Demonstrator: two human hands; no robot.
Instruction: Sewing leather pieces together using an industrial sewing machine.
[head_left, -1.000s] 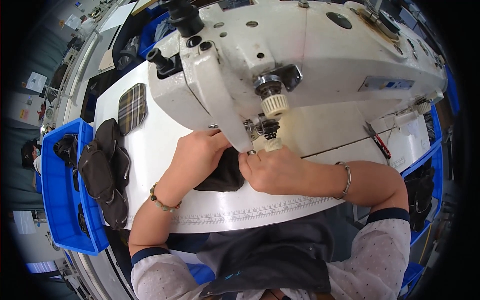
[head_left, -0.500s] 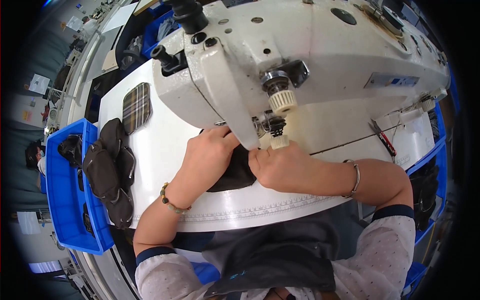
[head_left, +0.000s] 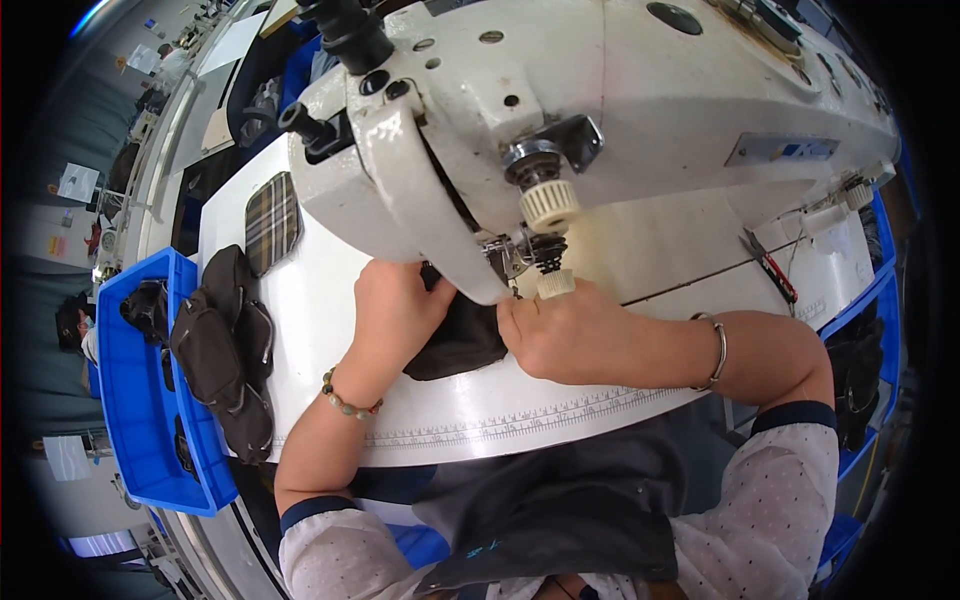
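Note:
In the head view my left hand (head_left: 398, 315) has its fingers curled on a piece of dark fabric (head_left: 455, 348) under the white sewing machine (head_left: 660, 130), just left of the needle area. My right hand (head_left: 565, 330) grips the fabric's right side with bent fingers, beside the lower cream tension knob (head_left: 555, 283). The machine head hides the needle and some fingertips. The fabric lies on the white table (head_left: 320, 390), which has a printed ruler along its front edge.
A plaid fabric piece (head_left: 272, 220) and dark zippered pouches (head_left: 215, 355) lie on the left, beside a blue bin (head_left: 135, 420). Red-handled snips (head_left: 775, 275) lie at right, near more blue bins (head_left: 880, 300). Another person (head_left: 72, 322) is at the far left.
Compared with half a second ago, my left hand has moved slightly left, away from the needle area, still on the fabric. My right hand stays at the fabric's right side.

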